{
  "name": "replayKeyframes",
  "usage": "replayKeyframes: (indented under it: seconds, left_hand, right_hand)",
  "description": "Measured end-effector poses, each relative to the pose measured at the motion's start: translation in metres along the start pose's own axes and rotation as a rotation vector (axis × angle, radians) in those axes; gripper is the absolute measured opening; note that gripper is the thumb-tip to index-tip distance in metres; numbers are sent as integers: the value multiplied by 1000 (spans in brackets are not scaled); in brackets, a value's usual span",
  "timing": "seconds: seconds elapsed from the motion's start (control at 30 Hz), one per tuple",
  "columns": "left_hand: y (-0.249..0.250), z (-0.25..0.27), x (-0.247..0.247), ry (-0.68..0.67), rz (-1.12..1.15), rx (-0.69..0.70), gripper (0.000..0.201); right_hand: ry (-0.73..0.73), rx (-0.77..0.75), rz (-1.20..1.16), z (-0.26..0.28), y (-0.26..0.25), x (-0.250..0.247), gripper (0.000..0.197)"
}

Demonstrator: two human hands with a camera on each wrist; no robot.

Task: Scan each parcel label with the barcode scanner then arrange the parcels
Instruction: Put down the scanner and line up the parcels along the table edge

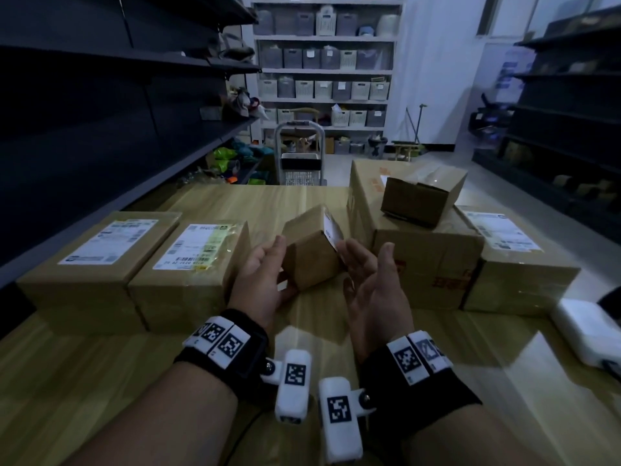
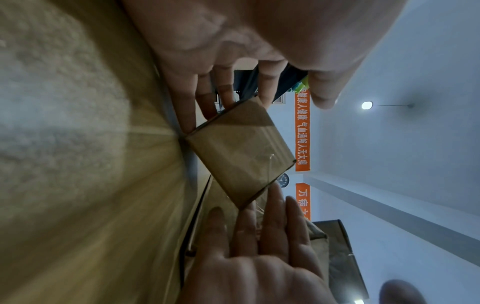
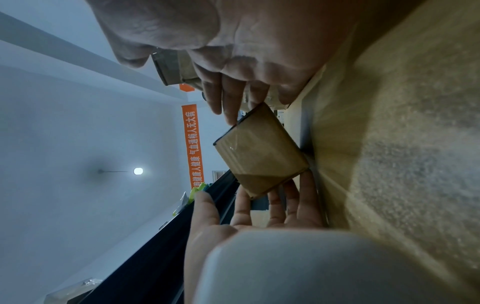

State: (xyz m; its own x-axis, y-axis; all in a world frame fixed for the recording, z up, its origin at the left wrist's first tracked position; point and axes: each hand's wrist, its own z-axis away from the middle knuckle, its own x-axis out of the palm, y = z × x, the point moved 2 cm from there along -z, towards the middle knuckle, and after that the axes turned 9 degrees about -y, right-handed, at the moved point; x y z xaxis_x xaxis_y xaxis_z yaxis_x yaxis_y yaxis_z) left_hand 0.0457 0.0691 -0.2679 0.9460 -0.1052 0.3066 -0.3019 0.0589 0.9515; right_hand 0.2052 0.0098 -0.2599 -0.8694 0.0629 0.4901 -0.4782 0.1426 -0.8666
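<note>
I judged the job to be somewhere in the middle, though the pictures gave little proof either way. 2 labelled boxes (image 1: 134,260) sat side by side at the left of the table (image 1: 84,381), label up and edges lined up, which looked arranged. At the right a big carton (image 1: 426,260) carried a smaller open-ended box (image 1: 420,196), and another labelled box (image 1: 517,264) stood just beside it. Whether any of these had been scanned I could not tell. A white device (image 1: 588,331) lay at the table's right edge; it may have been the scanner, but it was cut off by the frame.

The small parcel (image 1: 312,250) was between my 2 hands, near the table's middle and tipped up on a lower corner or edge, in front of the big carton. My left hand (image 1: 265,280) had its fingers straight and a little spread against the parcel's left side. My right hand (image 1: 373,290) was palm-in at the other side, fingers straight and close together, tips touching or nearly touching the box; neither hand curled round it.

The parcel was a plain brown cardboard cube, taped glossy across 1 face, with a white label (image 1: 331,228) on its tilted upper-right face, turned away from me.
</note>
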Motion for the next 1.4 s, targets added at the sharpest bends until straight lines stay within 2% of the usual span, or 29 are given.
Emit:
replayKeyframes:
  seconds: [0.13, 0.3, 0.37, 0.43, 0.5, 0.57, 0.7, 0.77, 0.87, 0.93, 1.03, 1.1, 1.17, 1.23, 1.3, 1.33, 1.4]
  left_hand:
    - [-7, -1, -3, 41, 29, -32, 32]
    - [-3, 6, -3, 33, -57, -46, 31]
    - [-1, 8, -3, 7, -75, -24, 25]
    - [2, 12, 0, -12, -93, 9, 23]
    - [3, 12, 2, -20, -83, 33, 34]
    - [3, 12, 4, -26, -68, 43, 42]
    - [7, 19, 8, -55, -89, 43, 40]
    - [10, 25, 10, -38, -109, 41, 51]
    - [11, 32, 9, -32, -118, 19, 77]
    - [15, 39, 9, -37, -170, -5, 93]
    - [19, 53, 8, -71, -231, -25, 110]
    - [22, 68, 7, -106, -282, -13, 116]
    - [23, 79, 7, -115, -300, -14, 108]
    - [29, 87, 5, -86, -274, -45, 91]
    - [41, 95, 5, -68, -290, -43, 84]
    - [51, 101, 5, -60, -331, -13, 80]
    - [77, 112, 3, -11, -446, 86, 59]
  right_hand:
    - [15, -36, -21, 5, -5, 5, 73]
    - [34, -43, -3, 3, -5, 3, 58]
    - [31, -3, 65, 4, -5, 4, 66]
    - [22, 28, 98, 5, -3, 5, 83]
    - [-3, 55, 80, 3, 0, 6, 99]
    - [-34, 95, 59, 0, 1, 7, 103]
    - [-80, 104, 5, 0, 4, 6, 95]
    - [-58, 88, 22, 0, 6, 3, 93]
    - [-19, 74, 47, 2, 7, 1, 90]
    - [1, 56, 60, 6, 6, 1, 78]
    - [15, 39, 61, 16, 5, -2, 45]
    - [46, 69, 59, 24, 7, -4, 43]
    - [70, 99, 47, 30, 9, -4, 43]
    - [92, 107, 53, 35, 6, -2, 37]
    - [88, 89, 152, 41, -4, 3, 37]
    - [75, 63, 228, 43, -10, 5, 39]
    - [53, 15, 365, 45, -20, 9, 42]
